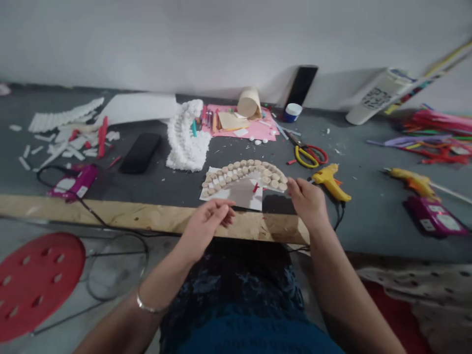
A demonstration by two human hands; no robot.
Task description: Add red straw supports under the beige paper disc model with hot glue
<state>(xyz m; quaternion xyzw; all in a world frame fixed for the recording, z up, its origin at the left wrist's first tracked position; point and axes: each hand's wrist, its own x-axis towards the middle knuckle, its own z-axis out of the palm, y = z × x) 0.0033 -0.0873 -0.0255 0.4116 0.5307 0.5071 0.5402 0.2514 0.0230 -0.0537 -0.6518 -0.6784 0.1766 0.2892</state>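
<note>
A small arch-shaped craft piece point(241, 170) lies on the dark table, made of round beige pieces and white blocks on a white sheet point(245, 196). A small red piece point(255, 188) stands inside its curve. At the arch's right end, the fingers of my right hand point(308, 199) are closed on its edge. My left hand point(212, 221) hovers at the table's front edge, just below the white sheet, its fingers loosely bent and apart, with nothing visible in them. Right of the arch lie a yellow glue gun point(330, 182) and scissors point(308, 151) with red and yellow handles.
A fluffy white arch point(188, 140), a black phone point(140, 153) and white scraps point(70, 142) lie to the left. Behind are a pink sheet point(267, 128) and a blue-white jar point(292, 112). Another glue gun point(413, 181) and pipe cleaners point(438, 132) lie right. A red stool point(37, 280) stands below.
</note>
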